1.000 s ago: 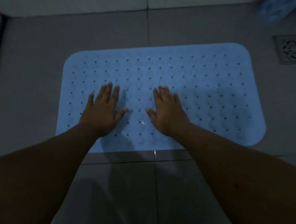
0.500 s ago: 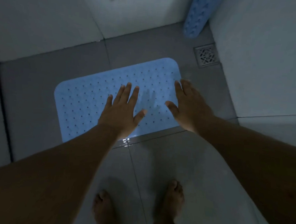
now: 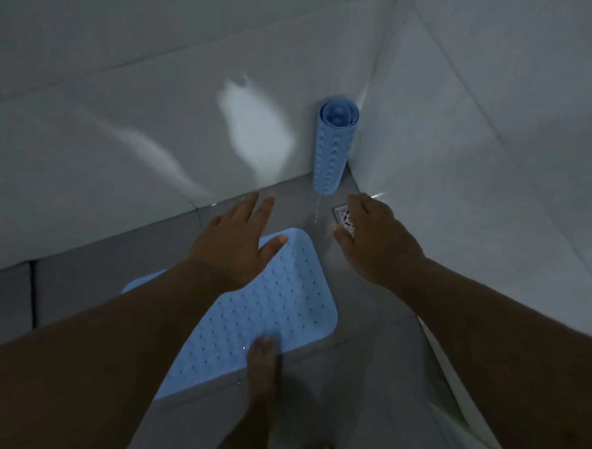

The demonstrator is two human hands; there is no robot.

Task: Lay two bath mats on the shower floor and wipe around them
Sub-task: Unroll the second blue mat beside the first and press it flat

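One light blue bath mat (image 3: 283, 313) with small holes lies flat on the grey shower floor. A second blue mat, rolled up (image 3: 333, 147), stands upright in the far corner where two white walls meet. My left hand (image 3: 233, 241) hovers above the flat mat's far end, fingers spread and straight, holding nothing. My right hand (image 3: 372, 238) is stretched out over the floor drain, fingers relaxed and empty. Both hands sit a little short of the rolled mat.
A square metal drain (image 3: 343, 214) lies in the floor by the corner, partly under my right hand. White tiled walls (image 3: 498, 132) close in at the back and right. My bare foot (image 3: 263, 370) stands on the flat mat's near edge. The floor looks wet.
Both hands have lifted off the flat mat and moved forward toward the corner. The view has tilted up, bringing the whole rolled mat into sight. A foot now stands on the mat's edge.
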